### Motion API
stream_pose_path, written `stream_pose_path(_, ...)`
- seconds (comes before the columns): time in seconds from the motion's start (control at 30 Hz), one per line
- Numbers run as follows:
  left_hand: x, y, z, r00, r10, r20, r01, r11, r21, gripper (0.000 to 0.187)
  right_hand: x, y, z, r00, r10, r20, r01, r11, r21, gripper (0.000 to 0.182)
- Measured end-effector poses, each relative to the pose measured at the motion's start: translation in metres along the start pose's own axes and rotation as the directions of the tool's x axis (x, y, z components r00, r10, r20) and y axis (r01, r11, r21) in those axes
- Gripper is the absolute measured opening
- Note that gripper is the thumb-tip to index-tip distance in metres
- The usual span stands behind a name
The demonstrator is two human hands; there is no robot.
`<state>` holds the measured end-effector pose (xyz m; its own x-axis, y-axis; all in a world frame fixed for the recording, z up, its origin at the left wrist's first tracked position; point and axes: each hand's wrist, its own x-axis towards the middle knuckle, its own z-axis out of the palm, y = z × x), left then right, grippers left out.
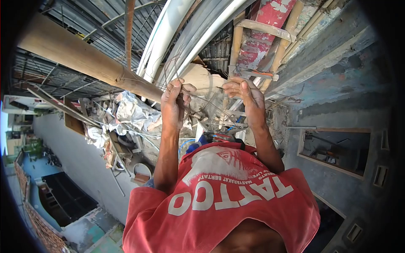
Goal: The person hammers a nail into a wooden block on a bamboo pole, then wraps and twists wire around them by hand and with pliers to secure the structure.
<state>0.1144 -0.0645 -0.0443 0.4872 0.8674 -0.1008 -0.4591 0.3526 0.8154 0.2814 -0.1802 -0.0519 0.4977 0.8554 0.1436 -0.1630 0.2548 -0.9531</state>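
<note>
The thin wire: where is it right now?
In the head view the wire runs between the left hand and right hand, above the red shirt, right of the bamboo pole.

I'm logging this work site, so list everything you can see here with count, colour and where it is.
bamboo pole: one, tan, slanting across the upper left
thin wire: several strands, dark, between the two hands
pipes: a few, white and grey, running up the top centre
wooden ladder: one, pale wood, upper centre-right
red painted board: one, red and flaking, behind the ladder
crumpled sheeting: a heap, grey-white, left of the hands
concrete wall: one, grey-blue, right side
wall opening: one, pale frame, right
red T-shirt: one, white lettering, bottom centre
left hand: fingers closed on wire
right hand: fingers pinching wire
</note>
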Motion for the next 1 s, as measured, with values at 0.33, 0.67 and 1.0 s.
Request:
stream_pose_path(0.33,-0.005,-0.008,0.005,1.0,-0.009,0.028,0.01,0.999,-0.041,0.018,-0.02,0.013,0.017,0.948,0.138,0.286,-0.029,0.934,-0.355,0.03)
stream_pose_path(0.67,-0.008,-0.009,-0.009,0.999,-0.01,0.048,0.019,0.983,-0.184,0.047,-0.027,0.004,0.002,0.98,0.182,0.083,-0.124,0.881,-0.457,0.024)
stream_pose_path(1.0,-0.008,-0.011,-0.002,0.999,0.047,0.008,-0.046,0.998,-0.036,0.026,-0.036,0.009,0.002,0.978,0.067,0.196,0.048,0.849,-0.527,0.024)
